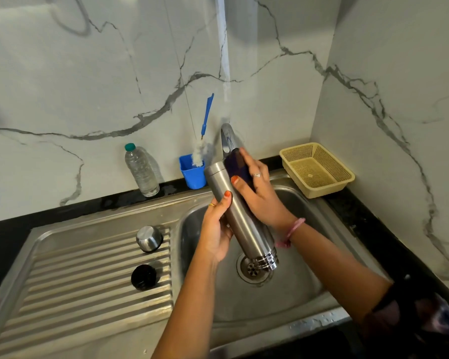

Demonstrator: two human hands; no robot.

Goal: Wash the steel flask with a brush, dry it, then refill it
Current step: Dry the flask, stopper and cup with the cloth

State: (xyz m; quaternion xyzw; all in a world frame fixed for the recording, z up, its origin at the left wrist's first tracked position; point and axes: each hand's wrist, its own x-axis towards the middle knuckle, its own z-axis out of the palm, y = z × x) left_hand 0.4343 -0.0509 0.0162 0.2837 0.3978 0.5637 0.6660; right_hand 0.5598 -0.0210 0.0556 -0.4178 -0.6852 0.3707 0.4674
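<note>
- The left hand has its grip closed round the middle of the steel flask, thumb on the front of the barrel and fingers wrapped behind.
- The right hand presses a dark blue cloth or scrub pad against the flask's upper barrel; thumb and fingers curl over the pad, so this grip is closed on it. Which of the two it is cannot be told.
- The flask hangs in the air over the sink, touching nothing but the hands, with its lower end just above the drain.
- Its long axis runs slantwise: the threaded, open-looking end points down and near, toward the drain, and the flat base points up and far, to the left of the tap.
- By my reading this is an outside wipe, drying or scrubbing. To do it well, keep the left grip firm, turn the barrel against the pad, and work down toward the threads so drips fall into the drain.
- The bottle brush stands in a blue cup on the far table, beside a plastic water bottle.
- A steel cap and black stopper lie on the draining board at left; a cream basket sits far right.
</note>
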